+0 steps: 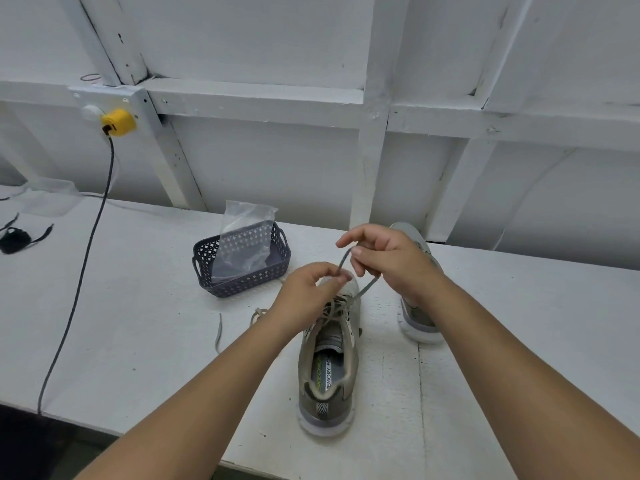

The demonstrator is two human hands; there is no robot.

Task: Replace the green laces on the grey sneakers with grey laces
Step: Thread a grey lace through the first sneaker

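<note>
Both forearms reach in from the bottom edge toward the near sneaker (327, 368), which stands heel toward the camera on the white table (138, 323). Its eyelets already carry lacing; colour reads greyish-tan, so I cannot tell for certain which lace this is.

Left hand (304, 289): thumb and forefinger closed in a pinch on a grey lace (346, 261) just above the toe end of the lacing. Right hand (388, 261): forefinger and thumb pinch the same lace higher up, remaining fingers loosely curled. The strand loops between the two hands and runs down to the eyelets.

Judgement: step in hand is drawing or looping the lace end at the forward eyelets. To do it well: keep the strand flat, not twisted; hold tension with one hand while the other feeds; pull both sides to even length before moving on.

A loose pale lace (258, 315) lies on the table left of the sneaker, with a separate thin strand (219, 332) beside it.

Second sneaker (417, 306) stands to the right, largely hidden behind the right hand and wrist; lacing state not visible.

Farther back: dark basket (242, 287) holding a clear plastic bag (244, 237). Beyond, a yellow plug (118, 123) on the wall, cable hanging down.
</note>
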